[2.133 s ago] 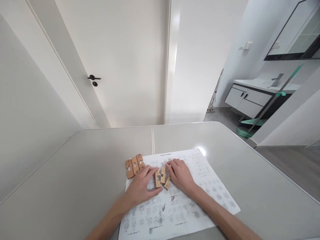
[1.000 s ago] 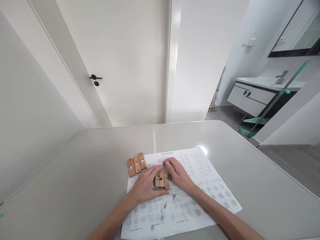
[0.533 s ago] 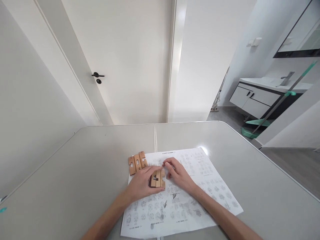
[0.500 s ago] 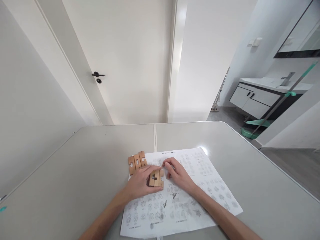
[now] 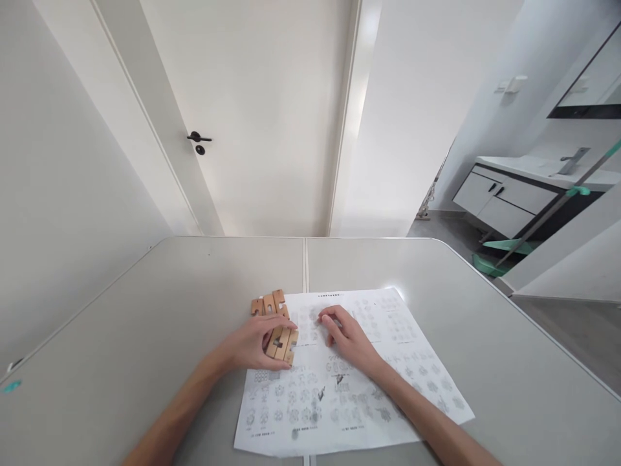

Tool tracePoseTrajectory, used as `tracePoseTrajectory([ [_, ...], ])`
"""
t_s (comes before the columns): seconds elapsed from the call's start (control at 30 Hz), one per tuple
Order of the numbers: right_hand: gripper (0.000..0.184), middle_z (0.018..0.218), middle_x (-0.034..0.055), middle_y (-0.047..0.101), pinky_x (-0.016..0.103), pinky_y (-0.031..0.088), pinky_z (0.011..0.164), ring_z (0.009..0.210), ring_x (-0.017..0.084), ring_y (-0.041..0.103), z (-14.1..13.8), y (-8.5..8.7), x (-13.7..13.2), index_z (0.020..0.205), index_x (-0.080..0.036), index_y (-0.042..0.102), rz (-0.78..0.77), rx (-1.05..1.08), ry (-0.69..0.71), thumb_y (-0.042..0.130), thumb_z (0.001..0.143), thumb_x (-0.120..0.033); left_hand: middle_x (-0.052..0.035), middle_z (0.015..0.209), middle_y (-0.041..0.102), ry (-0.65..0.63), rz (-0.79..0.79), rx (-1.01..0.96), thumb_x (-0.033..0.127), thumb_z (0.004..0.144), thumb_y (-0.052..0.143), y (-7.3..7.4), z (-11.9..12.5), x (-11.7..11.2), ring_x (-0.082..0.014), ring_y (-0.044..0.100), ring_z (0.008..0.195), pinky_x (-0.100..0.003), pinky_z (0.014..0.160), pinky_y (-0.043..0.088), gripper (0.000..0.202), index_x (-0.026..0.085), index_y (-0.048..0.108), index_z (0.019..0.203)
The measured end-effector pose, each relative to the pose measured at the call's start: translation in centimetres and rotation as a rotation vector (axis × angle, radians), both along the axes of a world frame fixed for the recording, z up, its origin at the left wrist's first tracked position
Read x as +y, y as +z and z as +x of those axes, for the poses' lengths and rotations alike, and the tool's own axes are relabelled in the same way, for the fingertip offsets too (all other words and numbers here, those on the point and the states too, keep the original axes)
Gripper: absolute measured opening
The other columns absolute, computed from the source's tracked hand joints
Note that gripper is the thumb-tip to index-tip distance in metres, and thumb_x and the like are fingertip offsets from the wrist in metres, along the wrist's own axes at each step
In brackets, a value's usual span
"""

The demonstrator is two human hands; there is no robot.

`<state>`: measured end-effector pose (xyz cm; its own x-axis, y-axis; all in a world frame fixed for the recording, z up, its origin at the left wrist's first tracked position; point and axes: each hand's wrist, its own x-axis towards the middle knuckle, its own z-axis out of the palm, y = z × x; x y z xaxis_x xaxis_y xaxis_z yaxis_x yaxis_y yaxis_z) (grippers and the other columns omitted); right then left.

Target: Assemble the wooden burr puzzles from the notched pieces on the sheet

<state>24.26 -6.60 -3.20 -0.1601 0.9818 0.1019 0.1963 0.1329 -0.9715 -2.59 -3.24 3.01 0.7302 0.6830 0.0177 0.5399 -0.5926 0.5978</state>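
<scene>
Okay, so a printed paper sheet [image 5: 334, 414] is laid on a pale grey bench [image 5: 160, 349], covered in rows of small faded diagrams. At the sheet's left side, a row of light wooden blocks [image 5: 284, 346] is clamped between thumb and fingers of the left hand [image 5: 252, 343]. The right hand [image 5: 352, 340] is rested around the middle of the sheet, loosely curled, well apart from the left. By the sheet's far left corner, some darker notched blocks [image 5: 270, 304] are lined up. The bench is split by a thin seam [image 5: 306, 259], seen running on past the sheet's far edge. Way beyond the sheet, a white door [image 5: 262, 129] is fitted with a black handle [image 5: 198, 137]; far off to the sheet's right, a white vanity cabinet [image 5: 499, 200] and a green dustpan [image 5: 489, 265] can be seen.

Hard-to-see stuff: both forearms are cut off at the bottom. Whether anything's pinched under the right hand's fingers can't be told. The darker blocks are partly covered by the left hand. The print can't be read. Beyond the sheet, the mirror [image 5: 594, 87] is chopped off at the right edge.
</scene>
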Motion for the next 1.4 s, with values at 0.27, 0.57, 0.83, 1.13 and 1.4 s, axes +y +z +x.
tracePoseTrajectory([
  [0.27, 0.036, 0.106, 0.0072, 0.066, 0.034, 0.055, 0.064, 0.062, 0.015, 0.062, 0.1, -0.3, 0.0, 0.106, -0.023, 0.058, 0.012, 0.001, 0.026, 0.045, 0.102, -0.056, -0.0012, 0.091, 0.074, 0.161, 0.074, -0.071, 0.053, 0.077, 0.077, 0.3, -0.1, -0.2, -0.0168, 0.062, 0.065, -0.030, 0.071, 0.051, 0.053, 0.028, 0.068, 0.122],
  [0.57, 0.035, 0.104, 0.0069, 0.067, 0.033, 0.054, 0.064, 0.061, 0.015, 0.061, 0.1, -0.4, -0.2, 0.106, -0.023, 0.058, -0.003, -0.015, 0.028, 0.046, 0.103, -0.055, 0.0028, 0.068, 0.059, 0.894, 0.224, -0.292, 0.057, 0.091, 0.051, -2.1, -2.4, 3.3, -0.0127, 0.053, 0.053, -0.023, 0.056, 0.043, 0.036, 0.022, 0.060, 0.086],
  [0.83, 0.037, 0.101, 0.0075, 0.069, 0.033, 0.053, 0.060, 0.060, 0.016, 0.061, 0.1, 0.0, -0.2, 0.103, -0.023, 0.059, -0.002, -0.036, 0.032, 0.046, 0.102, -0.057, 0.0032, 0.065, 0.067, 0.834, 0.108, -0.288, 0.056, 0.093, 0.051, -3.1, -2.2, 3.4, -0.0142, 0.055, 0.041, -0.025, 0.048, 0.043, 0.032, 0.025, 0.053, 0.085],
  [1.13, 0.036, 0.103, 0.0074, 0.068, 0.033, 0.052, 0.062, 0.061, 0.016, 0.060, 0.2, -0.4, -0.2, 0.105, -0.023, 0.058, -0.005, -0.025, 0.047, 0.046, 0.102, -0.057, 0.0080, 0.059, 0.056, 0.844, -0.088, -0.460, 0.062, 0.093, 0.048, -3.4, -2.2, 3.9, -0.0102, 0.050, 0.031, -0.022, 0.035, 0.038, 0.040, 0.024, 0.046, 0.081],
  [1.4, 0.034, 0.103, 0.0072, 0.068, 0.033, 0.052, 0.062, 0.061, 0.015, 0.060, 0.2, -0.3, -0.3, 0.105, -0.023, 0.059, 0.004, -0.028, 0.042, 0.047, 0.102, -0.055, 0.0078, 0.061, 0.056, 0.834, -0.131, -0.526, 0.062, 0.092, 0.053, -3.4, -1.8, 3.7, -0.0108, 0.053, 0.036, -0.022, 0.035, 0.038, 0.040, 0.024, 0.047, 0.082],
])
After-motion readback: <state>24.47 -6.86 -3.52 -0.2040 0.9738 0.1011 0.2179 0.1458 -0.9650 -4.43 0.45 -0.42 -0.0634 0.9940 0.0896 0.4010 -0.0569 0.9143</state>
